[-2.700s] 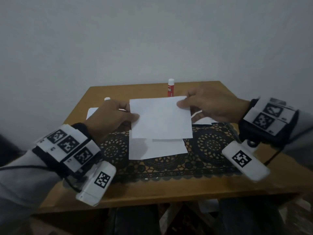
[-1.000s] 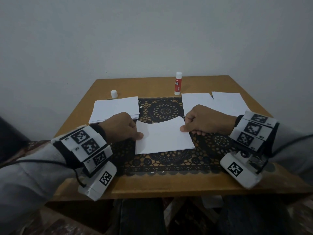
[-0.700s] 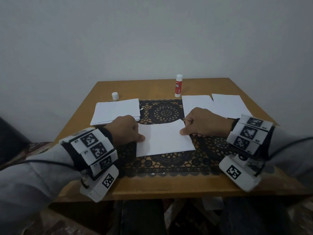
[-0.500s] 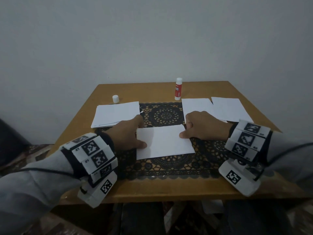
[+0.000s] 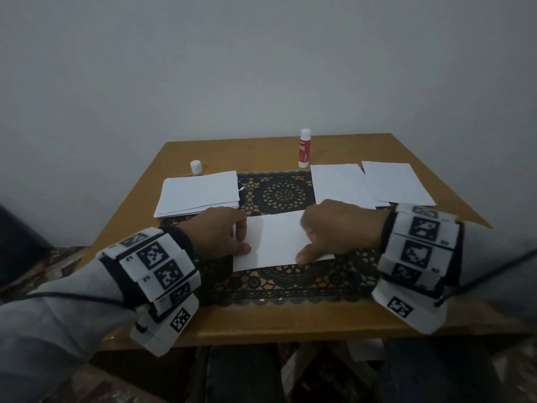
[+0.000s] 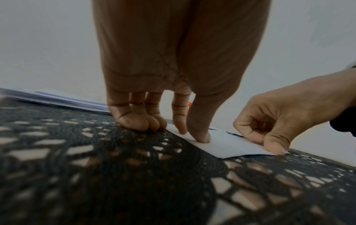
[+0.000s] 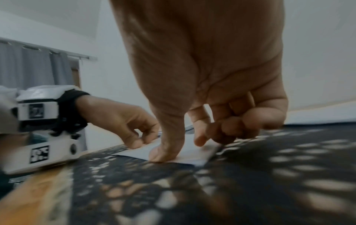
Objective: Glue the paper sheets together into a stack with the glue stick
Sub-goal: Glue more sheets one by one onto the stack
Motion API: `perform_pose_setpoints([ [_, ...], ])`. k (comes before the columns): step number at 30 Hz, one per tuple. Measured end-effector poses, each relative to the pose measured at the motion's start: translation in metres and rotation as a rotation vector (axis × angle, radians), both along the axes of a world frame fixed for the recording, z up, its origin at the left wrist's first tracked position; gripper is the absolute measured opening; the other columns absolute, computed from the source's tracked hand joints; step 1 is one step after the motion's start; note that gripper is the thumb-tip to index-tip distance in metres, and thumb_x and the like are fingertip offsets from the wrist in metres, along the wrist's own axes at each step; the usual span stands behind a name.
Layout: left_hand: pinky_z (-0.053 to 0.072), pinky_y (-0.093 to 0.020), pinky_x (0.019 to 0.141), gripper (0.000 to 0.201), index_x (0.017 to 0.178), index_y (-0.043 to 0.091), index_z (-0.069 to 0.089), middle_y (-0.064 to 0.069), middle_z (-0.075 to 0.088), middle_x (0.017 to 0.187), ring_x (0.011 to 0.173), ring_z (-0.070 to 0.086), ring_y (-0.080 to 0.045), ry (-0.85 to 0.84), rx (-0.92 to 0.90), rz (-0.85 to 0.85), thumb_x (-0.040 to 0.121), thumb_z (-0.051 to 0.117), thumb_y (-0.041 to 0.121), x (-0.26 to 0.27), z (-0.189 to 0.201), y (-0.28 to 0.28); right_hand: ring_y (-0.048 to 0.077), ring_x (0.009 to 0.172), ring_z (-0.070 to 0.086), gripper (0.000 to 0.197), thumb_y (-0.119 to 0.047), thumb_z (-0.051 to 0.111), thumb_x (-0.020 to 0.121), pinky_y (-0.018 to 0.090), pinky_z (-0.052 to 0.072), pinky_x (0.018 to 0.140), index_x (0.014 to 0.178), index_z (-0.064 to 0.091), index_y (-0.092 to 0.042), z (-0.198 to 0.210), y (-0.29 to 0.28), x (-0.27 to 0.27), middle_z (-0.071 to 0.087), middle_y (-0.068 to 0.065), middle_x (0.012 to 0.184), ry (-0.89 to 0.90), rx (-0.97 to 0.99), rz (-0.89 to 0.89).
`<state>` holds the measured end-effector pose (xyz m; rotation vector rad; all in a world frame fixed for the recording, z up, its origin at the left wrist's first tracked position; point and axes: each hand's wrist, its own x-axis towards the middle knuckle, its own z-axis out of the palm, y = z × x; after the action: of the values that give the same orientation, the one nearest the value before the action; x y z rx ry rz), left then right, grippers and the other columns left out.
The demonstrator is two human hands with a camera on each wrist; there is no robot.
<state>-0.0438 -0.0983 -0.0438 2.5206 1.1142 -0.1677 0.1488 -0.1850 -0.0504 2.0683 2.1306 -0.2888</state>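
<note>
- While both hands bear down on the sheet (image 5: pixel 279 242) lying on the lace mat (image 5: pixel 290 286), the job in hand looks like seating it on the glued paper below; best done by keeping the corners pinned and rubbing from the middle outward so no edge lifts.
- The left hand (image 5: pixel 216 232) has its fingers bent, thumb and forefinger tips pressing the sheet's left edge, the other fingertips on the mat; it pins rather than pinches.
- The right hand (image 5: pixel 338 228) is loosely curled, thumb tip pressing the near right corner and forefinger tip on the sheet, holding nothing.
- The near right corner sits slightly raised in the left wrist view, so it wants a firm press.
- The glue stick (image 5: pixel 304 148) stands upright at the table's (image 5: pixel 261 330) far edge, its cap (image 5: pixel 196 166) off to the left beside a paper pile (image 5: pixel 199 193); loose sheets (image 5: pixel 372 181) lie at right.
- Against 2.7 s ago, the sheet was held in the air over another; now it lies flat, covering it, with both hands lower.
</note>
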Motion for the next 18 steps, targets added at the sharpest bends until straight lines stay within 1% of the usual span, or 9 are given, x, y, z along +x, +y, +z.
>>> perform_pose_setpoints([
  [2, 0.035, -0.019, 0.059, 0.017, 0.085, 0.022, 0.054, 0.012, 0.049, 0.081, 0.080, 0.047, -0.011, -0.002, -0.003, 0.004, 0.085, 0.068, 0.032, 0.000, -0.001, 0.001, 0.014, 0.066, 0.056, 0.055, -0.064, 0.068, 0.075, 0.033, 0.048, 0.066, 0.077, 0.057, -0.011, 0.002, -0.004, 0.020, 0.063, 0.000, 0.074, -0.032, -0.055, -0.047],
  [5, 0.036, -0.020, 0.060, 0.017, 0.085, 0.023, 0.053, 0.012, 0.048, 0.081, 0.080, 0.047, -0.011, 0.001, 0.006, 0.001, 0.085, 0.068, 0.032, 0.001, -0.002, 0.000, 0.012, 0.065, 0.052, 0.050, -0.061, 0.071, 0.074, 0.027, 0.041, 0.062, 0.077, 0.054, -0.014, 0.008, -0.010, 0.035, 0.060, -0.002, 0.074, -0.037, -0.118, -0.133],
  [8, 0.035, -0.018, 0.059, 0.017, 0.086, 0.022, 0.053, 0.012, 0.047, 0.080, 0.076, 0.045, -0.009, 0.000, 0.039, -0.012, 0.086, 0.067, 0.031, 0.001, -0.002, -0.001, 0.013, 0.082, 0.052, 0.046, -0.057, 0.068, 0.080, 0.028, 0.043, 0.069, 0.098, 0.053, -0.017, 0.018, -0.017, 0.026, 0.060, 0.000, 0.096, -0.048, -0.032, -0.129],
  [10, 0.034, -0.017, 0.059, 0.017, 0.087, 0.021, 0.053, 0.013, 0.047, 0.079, 0.074, 0.043, -0.007, 0.004, 0.041, -0.009, 0.086, 0.067, 0.030, 0.001, -0.002, -0.002, 0.017, 0.103, 0.051, 0.055, -0.060, 0.059, 0.085, 0.033, 0.046, 0.085, 0.120, 0.050, -0.018, 0.023, -0.024, 0.005, 0.055, 0.003, 0.120, -0.027, 0.016, -0.044],
  [12, 0.033, -0.017, 0.058, 0.017, 0.088, 0.021, 0.053, 0.013, 0.046, 0.079, 0.073, 0.042, -0.006, 0.009, 0.045, -0.009, 0.086, 0.067, 0.031, 0.002, -0.001, -0.002, 0.025, 0.133, 0.038, 0.075, -0.064, 0.048, 0.089, 0.043, 0.037, 0.108, 0.144, 0.034, -0.015, 0.023, -0.034, -0.019, 0.037, 0.008, 0.148, -0.011, -0.123, 0.080],
  [14, 0.033, -0.018, 0.058, 0.016, 0.090, 0.020, 0.054, 0.012, 0.046, 0.079, 0.073, 0.042, -0.006, 0.018, 0.046, -0.013, 0.087, 0.067, 0.030, 0.002, -0.001, -0.002, 0.028, 0.149, 0.005, 0.093, -0.067, 0.038, 0.091, 0.042, 0.016, 0.121, 0.154, 0.005, -0.008, 0.016, -0.040, -0.033, 0.001, 0.011, 0.162, -0.085, -0.299, 0.188],
  [15, 0.033, -0.018, 0.058, 0.016, 0.090, 0.020, 0.054, 0.012, 0.047, 0.079, 0.072, 0.042, -0.006, 0.018, 0.045, -0.011, 0.087, 0.066, 0.030, 0.002, 0.000, -0.003, 0.026, 0.149, -0.007, 0.096, -0.068, 0.035, 0.091, 0.040, 0.008, 0.121, 0.154, -0.006, -0.008, 0.013, -0.038, -0.032, -0.012, 0.010, 0.162, -0.097, -0.327, 0.198],
  [16, 0.033, -0.018, 0.058, 0.016, 0.090, 0.019, 0.055, 0.012, 0.047, 0.079, 0.072, 0.043, -0.005, 0.017, 0.042, -0.006, 0.087, 0.067, 0.030, 0.002, 0.000, -0.003, 0.025, 0.148, -0.013, 0.098, -0.069, 0.033, 0.091, 0.039, 0.004, 0.120, 0.153, -0.011, -0.008, 0.011, -0.032, -0.029, -0.019, 0.010, 0.160, -0.081, -0.325, 0.166],
  [18, 0.034, -0.018, 0.058, 0.016, 0.090, 0.019, 0.055, 0.012, 0.047, 0.079, 0.072, 0.043, -0.006, 0.015, 0.033, 0.003, 0.087, 0.067, 0.029, 0.002, 0.001, -0.004, 0.025, 0.148, -0.015, 0.099, -0.070, 0.029, 0.091, 0.039, 0.004, 0.120, 0.152, -0.014, -0.005, 0.010, -0.018, -0.019, -0.021, 0.012, 0.159, -0.060, -0.295, 0.063],
])
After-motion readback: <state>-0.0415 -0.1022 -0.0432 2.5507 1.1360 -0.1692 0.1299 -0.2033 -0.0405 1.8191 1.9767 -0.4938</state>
